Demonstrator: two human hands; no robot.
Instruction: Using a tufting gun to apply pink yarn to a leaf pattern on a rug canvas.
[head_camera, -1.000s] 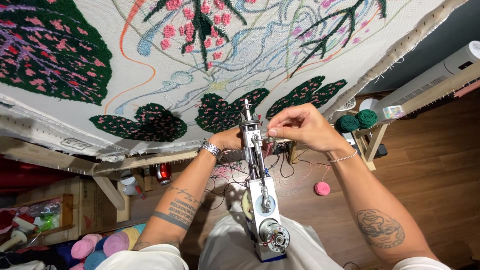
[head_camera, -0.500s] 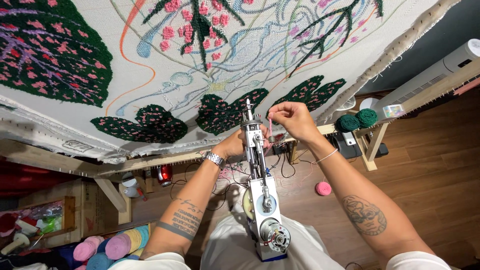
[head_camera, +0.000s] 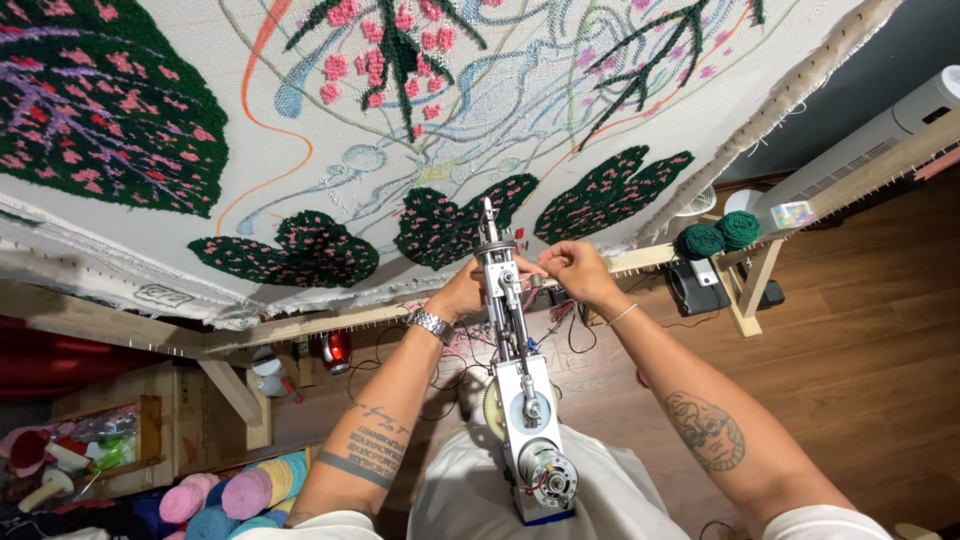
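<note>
A silver tufting gun — motor at its near end, needle pointing away — stands lengthwise over the lap, tip near the cloth.

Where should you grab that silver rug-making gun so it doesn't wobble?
Probably the long metal body of the tufting gun, gripped from the side below the thin needle tip. The left hand already steadies the narrow upper shaft while the right hand pinches near it. The round motor at the bottom looks heavy, so support low.

White cloth with dark-green pink-dotted leaf patches; two green yarn balls.
</note>
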